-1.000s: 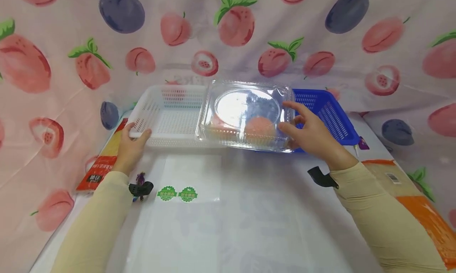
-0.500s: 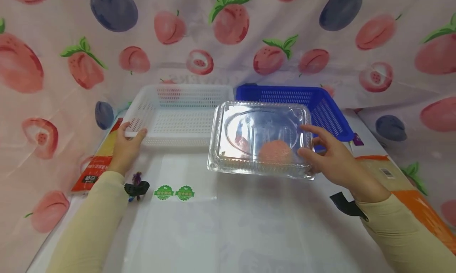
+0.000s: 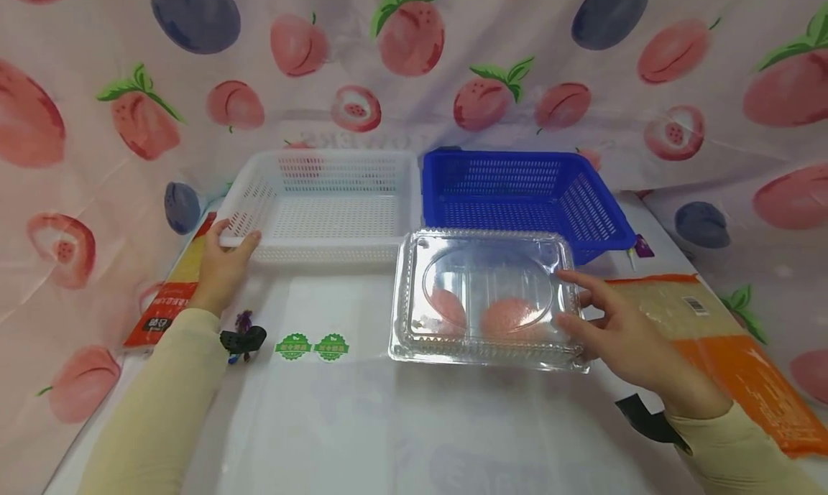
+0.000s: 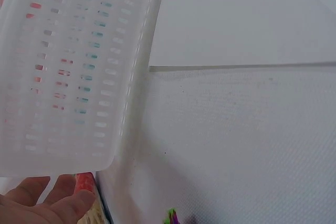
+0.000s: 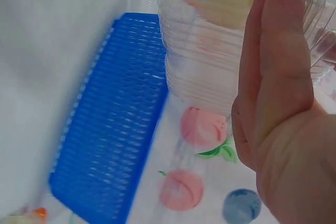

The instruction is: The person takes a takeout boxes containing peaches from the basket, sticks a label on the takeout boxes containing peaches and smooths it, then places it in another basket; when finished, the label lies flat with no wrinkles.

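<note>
Head view: right hand (image 3: 621,330) grips clear clamshell box (image 3: 485,297) (two peaches inside); left hand (image 3: 223,261) holds white basket (image 3: 323,200).

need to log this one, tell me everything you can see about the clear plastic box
The clear plastic box is a see-through clamshell with ribbed walls, a flanged rim and an oval panel raised in its lid, which looks closed. Two pinkish round items show blurred inside. It lies roughly level at the table, in front of the blue basket and right of the white basket; whether it rests there cannot be told. The right hand holds its right edge, thumb on top.
</note>
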A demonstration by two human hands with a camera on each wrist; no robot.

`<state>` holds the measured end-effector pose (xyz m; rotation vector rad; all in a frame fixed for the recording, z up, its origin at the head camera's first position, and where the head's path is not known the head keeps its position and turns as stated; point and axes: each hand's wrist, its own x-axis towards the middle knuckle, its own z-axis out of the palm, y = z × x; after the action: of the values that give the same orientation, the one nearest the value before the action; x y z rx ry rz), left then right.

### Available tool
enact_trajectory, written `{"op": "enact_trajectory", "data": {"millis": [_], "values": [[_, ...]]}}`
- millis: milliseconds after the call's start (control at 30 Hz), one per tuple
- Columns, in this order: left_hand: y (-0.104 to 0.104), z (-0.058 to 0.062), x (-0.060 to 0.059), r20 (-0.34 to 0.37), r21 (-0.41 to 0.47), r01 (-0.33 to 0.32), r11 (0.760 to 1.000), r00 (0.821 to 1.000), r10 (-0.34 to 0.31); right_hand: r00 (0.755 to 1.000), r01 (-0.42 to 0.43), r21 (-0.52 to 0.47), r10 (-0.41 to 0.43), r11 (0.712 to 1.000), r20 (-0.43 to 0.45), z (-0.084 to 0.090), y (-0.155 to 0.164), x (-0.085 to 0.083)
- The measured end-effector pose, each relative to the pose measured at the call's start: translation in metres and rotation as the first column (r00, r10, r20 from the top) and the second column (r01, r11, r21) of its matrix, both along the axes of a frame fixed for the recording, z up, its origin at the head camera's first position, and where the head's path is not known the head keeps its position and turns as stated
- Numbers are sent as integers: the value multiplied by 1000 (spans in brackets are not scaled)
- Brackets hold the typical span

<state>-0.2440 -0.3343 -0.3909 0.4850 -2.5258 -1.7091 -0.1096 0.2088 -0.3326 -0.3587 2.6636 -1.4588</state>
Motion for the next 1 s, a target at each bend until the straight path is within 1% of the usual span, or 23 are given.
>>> {"op": "enact_trajectory", "data": {"millis": [100, 233, 333, 433, 567, 700, 800, 1000], "values": [[-3, -2, 0, -1, 1, 3, 1000, 1000, -3, 999, 5, -24, -4, 1000, 32, -10, 3, 5], [-4, -2, 1, 9, 4, 1, 1000, 1000, -1, 999, 7, -31, -6, 999, 48, -21, 5, 9], [-2, -1, 0, 16, 5, -7, 1000, 1000, 7, 994, 29, -10, -28, 1000, 103, -25, 8, 9], [-1, 0, -2, 13, 10, -14, 1000, 1000, 14, 985, 46, 8, -47, 999, 167, -29, 12, 7], [0, 0, -4, 1, 4, -20, 1000, 1000, 20, 975, 55, 26, -59, 998, 216, -37, 16, 3], [0, -1, -5, -20, -7, -13, 1000, 1000, 13, 972, 61, 58, -72, 996, 225, -42, 19, -2], [-1, -2, -5, -35, -4, -6, 1000, 999, 6, 974, 54, 74, -69, 996, 214, -45, 22, -8], [-1, -1, -5, -28, 0, -7, 1000, 1000, 7, 983, 30, 65, -42, 997, 181, -49, 30, -19]]}}
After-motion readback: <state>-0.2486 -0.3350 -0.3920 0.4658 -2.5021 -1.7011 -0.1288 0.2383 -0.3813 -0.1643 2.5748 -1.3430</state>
